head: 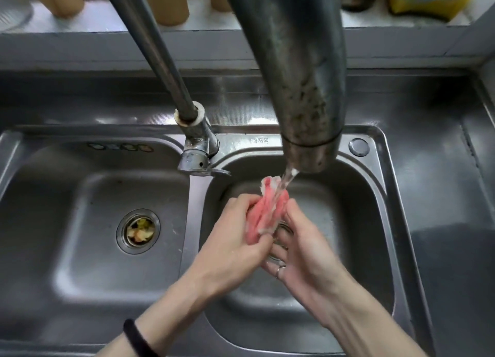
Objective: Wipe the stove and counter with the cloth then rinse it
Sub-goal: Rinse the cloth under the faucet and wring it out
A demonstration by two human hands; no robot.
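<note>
Head view showed the pink cloth (pixel 265 212) bunched upright between both hands, left hand (pixel 235 247) and right hand (pixel 302 252) apparently pinching it equally, its top under the tap stream (pixel 288 178).

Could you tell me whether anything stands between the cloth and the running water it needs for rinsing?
Nothing visible does: both the left hand and right hand hold the pink cloth over the right basin, and the stream from the spout lands on it.

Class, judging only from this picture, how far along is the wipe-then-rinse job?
Wiping cannot be checked: no stove shows. In hand: both hands, left hand and right hand, hold the pink cloth under running water over the right basin. Left: finishing the rinse.
</note>
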